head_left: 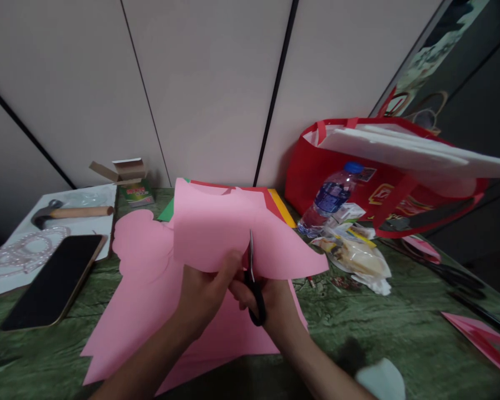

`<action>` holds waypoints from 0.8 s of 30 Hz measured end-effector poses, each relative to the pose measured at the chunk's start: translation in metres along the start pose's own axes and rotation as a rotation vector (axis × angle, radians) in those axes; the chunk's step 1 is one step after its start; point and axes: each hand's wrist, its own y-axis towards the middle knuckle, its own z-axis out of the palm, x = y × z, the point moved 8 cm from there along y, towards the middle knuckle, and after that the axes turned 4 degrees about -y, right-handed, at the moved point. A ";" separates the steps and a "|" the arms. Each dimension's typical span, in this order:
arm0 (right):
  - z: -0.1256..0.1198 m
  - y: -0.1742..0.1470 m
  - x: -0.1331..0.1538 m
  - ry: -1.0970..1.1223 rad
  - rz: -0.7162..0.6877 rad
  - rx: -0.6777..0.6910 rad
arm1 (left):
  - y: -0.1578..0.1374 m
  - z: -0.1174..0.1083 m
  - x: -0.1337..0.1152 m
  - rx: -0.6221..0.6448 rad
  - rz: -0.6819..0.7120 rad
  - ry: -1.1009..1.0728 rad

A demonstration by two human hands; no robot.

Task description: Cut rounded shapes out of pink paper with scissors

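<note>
A sheet of pink paper point(216, 222) is held up in front of me, curling at its right end. My left hand point(208, 286) pinches its lower edge, thumb on the near face. In my right hand point(270, 294) is a pair of scissors point(256, 297) with black handles, fingers through the loops. One blade lies across the near face of the paper, pointing up, beside a short slit close to my left thumb. Beneath both hands lie more pink sheets point(150, 311), and a pink cutout with scalloped edges point(137, 239) rests on them at the left.
On the left are a phone point(54, 280), a hammer point(79, 212), a bead string point(25, 255) and a small open box point(135, 186). At the right stand a water bottle point(331, 197) and a red bag point(300, 172), near a food packet point(358, 255) and other black-handled scissors point(450, 275).
</note>
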 end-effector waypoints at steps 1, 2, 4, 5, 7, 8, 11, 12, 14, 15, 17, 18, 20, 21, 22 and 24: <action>0.000 0.000 0.002 0.017 -0.021 -0.008 | 0.000 0.002 -0.001 0.014 0.005 -0.004; -0.001 0.000 0.003 0.020 -0.027 -0.017 | 0.000 0.002 -0.002 0.014 0.017 -0.012; -0.002 0.000 0.000 -0.010 0.010 -0.027 | 0.002 0.000 -0.002 0.017 0.038 -0.021; -0.002 -0.001 -0.003 -0.029 0.037 -0.024 | 0.003 0.000 -0.002 0.026 0.040 -0.025; -0.001 -0.002 -0.006 -0.043 0.079 -0.003 | 0.004 0.001 0.001 0.064 0.023 -0.026; 0.000 -0.002 -0.006 -0.034 0.084 0.008 | 0.004 0.003 0.002 0.098 0.005 -0.025; 0.002 -0.003 -0.005 0.012 0.080 0.030 | 0.004 0.009 0.005 0.172 -0.033 -0.014; 0.002 -0.003 -0.006 0.015 0.090 0.024 | 0.003 0.008 0.006 0.168 -0.038 0.010; 0.000 -0.003 -0.011 -0.003 0.123 0.008 | 0.004 0.002 0.008 0.126 -0.048 0.091; 0.000 -0.003 -0.014 -0.015 0.148 0.007 | 0.005 -0.001 0.008 0.104 -0.047 0.144; 0.002 -0.003 -0.020 -0.028 0.178 0.048 | 0.006 -0.008 0.008 0.061 -0.036 0.256; 0.004 -0.002 -0.022 -0.023 0.179 0.081 | 0.008 -0.011 0.008 0.047 -0.036 0.303; 0.008 -0.002 -0.022 0.003 0.152 0.140 | 0.010 -0.012 0.008 0.053 -0.040 0.364; 0.009 -0.002 -0.020 0.017 0.128 0.161 | 0.011 -0.012 0.009 0.063 -0.049 0.375; 0.009 -0.002 -0.017 0.028 0.103 0.170 | 0.012 -0.012 0.010 0.078 -0.053 0.374; 0.007 -0.001 -0.011 0.038 0.059 0.170 | 0.014 -0.010 0.010 0.093 -0.035 0.353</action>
